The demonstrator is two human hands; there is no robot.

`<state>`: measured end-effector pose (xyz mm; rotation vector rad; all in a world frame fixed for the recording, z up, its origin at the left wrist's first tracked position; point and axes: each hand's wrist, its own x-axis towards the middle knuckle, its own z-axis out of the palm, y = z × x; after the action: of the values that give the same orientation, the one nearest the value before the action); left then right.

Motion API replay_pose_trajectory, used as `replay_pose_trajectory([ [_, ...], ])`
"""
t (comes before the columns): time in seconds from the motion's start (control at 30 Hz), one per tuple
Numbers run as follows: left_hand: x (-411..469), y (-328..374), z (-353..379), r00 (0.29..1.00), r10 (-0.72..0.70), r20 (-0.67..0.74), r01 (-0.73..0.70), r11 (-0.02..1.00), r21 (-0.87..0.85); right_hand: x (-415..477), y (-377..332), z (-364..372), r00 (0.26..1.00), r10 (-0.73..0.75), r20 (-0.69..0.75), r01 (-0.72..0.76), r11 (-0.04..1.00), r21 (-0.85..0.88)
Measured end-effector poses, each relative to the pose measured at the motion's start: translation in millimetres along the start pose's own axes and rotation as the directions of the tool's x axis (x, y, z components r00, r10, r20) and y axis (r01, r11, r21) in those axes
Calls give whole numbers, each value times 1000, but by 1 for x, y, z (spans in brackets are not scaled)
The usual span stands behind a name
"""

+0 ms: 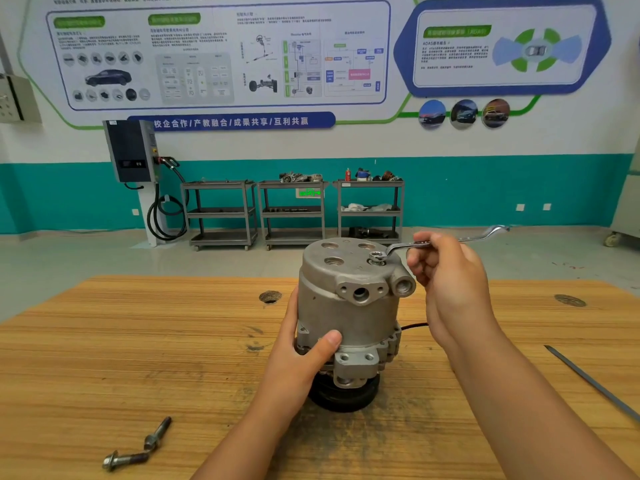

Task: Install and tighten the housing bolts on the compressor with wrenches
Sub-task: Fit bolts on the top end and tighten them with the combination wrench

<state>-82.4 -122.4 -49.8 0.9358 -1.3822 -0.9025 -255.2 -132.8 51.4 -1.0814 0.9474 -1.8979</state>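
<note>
A grey metal compressor (349,306) stands upright on its black pulley in the middle of the wooden table (104,341). My left hand (304,351) grips its lower left side, thumb across the front. My right hand (446,271) holds the shaft of a silver ring wrench (398,249). The wrench's ring end sits over a bolt (376,258) in a recess on the right of the compressor's top face. Other recesses on the top face look empty. Two loose bolts (138,448) lie on the table at the near left.
A long thin metal bar (595,382) lies on the table at the right. A black cable (414,326) leaves the compressor behind my right wrist. Two holes (270,296) mark the tabletop. Beyond the table stand three grey shelf carts (294,213) and a charger unit (133,150).
</note>
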Motion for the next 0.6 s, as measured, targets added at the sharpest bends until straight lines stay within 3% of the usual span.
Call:
replay_pose_trajectory([
  [0.23,3,-1,0,1000,13,12,-12,998,-59,1,5,-1,999,53,-2,-53,999,10],
  [0.4,2,-3,0,1000,20,13,-19,996,-91,-2,8,1,999,17,-36,-15,999,52],
  [0.6,3,-5,-1,1000,13,8,-12,996,-88,-15,13,6,967,-230,-113,235,972,33],
])
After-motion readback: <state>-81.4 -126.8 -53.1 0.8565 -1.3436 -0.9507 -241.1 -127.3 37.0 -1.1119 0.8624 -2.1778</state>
